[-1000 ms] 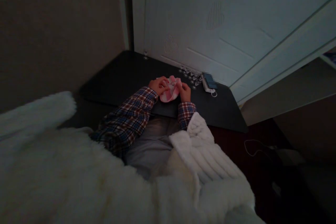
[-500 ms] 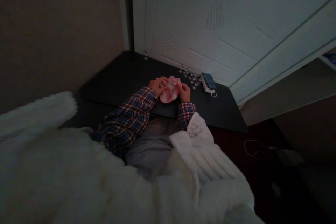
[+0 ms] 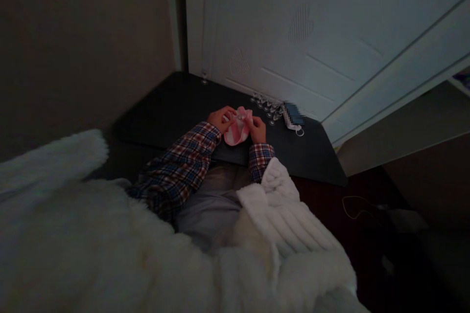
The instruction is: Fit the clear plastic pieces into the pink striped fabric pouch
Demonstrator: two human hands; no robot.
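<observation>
Between my hands is a pink-and-white piece of cloth [image 3: 237, 133], bunched at the top, with a loop-like lower part hanging over the dark board. My left hand [image 3: 220, 119] grips its left side, fingers bent over the edge. The right side is pinched in my right hand [image 3: 258, 129], with thumb and fingers pressed together. Something small and shiny [image 3: 241, 118] shows at the middle of the cloth, too small to make out. Just beyond my right hand stand several small clear pieces [image 3: 270, 110] that look like suction cups.
The black tabletop [image 3: 154, 112] meets a white panel [image 3: 257, 19] with heart patterns at the back. A phone with a blurred screen [image 3: 293, 113] lies on a white object with a ring. One clear piece [image 3: 204, 78] stands far left. White fluffy fabric [image 3: 110, 244] covers my lap area.
Both hands keep their hold on the cloth and stay in nearly the same place. The cloth's lower part has shifted very slightly; the picture is a little darker.
</observation>
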